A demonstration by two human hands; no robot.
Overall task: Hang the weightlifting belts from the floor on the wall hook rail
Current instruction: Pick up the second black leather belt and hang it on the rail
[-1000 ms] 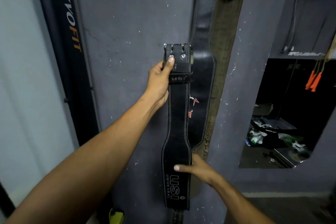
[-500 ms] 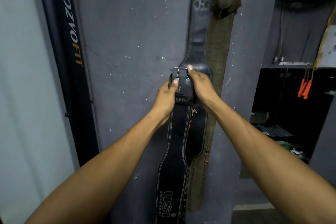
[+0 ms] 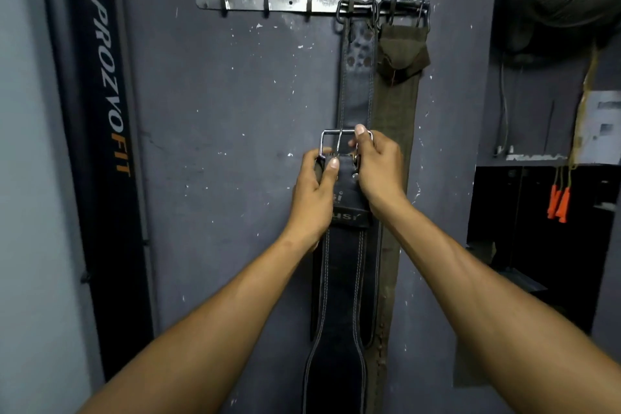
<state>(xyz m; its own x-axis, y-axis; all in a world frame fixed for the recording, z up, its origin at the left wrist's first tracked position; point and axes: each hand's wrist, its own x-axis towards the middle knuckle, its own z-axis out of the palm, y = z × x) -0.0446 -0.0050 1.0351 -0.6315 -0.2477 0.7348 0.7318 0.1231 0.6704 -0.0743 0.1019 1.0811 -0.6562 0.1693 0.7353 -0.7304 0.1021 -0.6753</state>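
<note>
Two belts, a black belt (image 3: pixel 358 94) and an olive belt (image 3: pixel 398 131), hang from the hook rail (image 3: pixel 285 3). The left hand (image 3: pixel 314 198) grips a third belt (image 3: pixel 339 279); the right hand (image 3: pixel 378 168) pinches its buckle (image 3: pixel 327 141).

Both forearms bare, no sleeves or jewellery

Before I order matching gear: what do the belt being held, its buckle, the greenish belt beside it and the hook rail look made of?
Held black belt: probably leather, matte, with pale stitched edges. Its buckle, pinched by the right hand: shiny bare metal, likely steel. Olive belt: looks like woven fabric or canvas, dull and ribbed. Hook rail: flat metal strip, scuffed and reflective.
</note>
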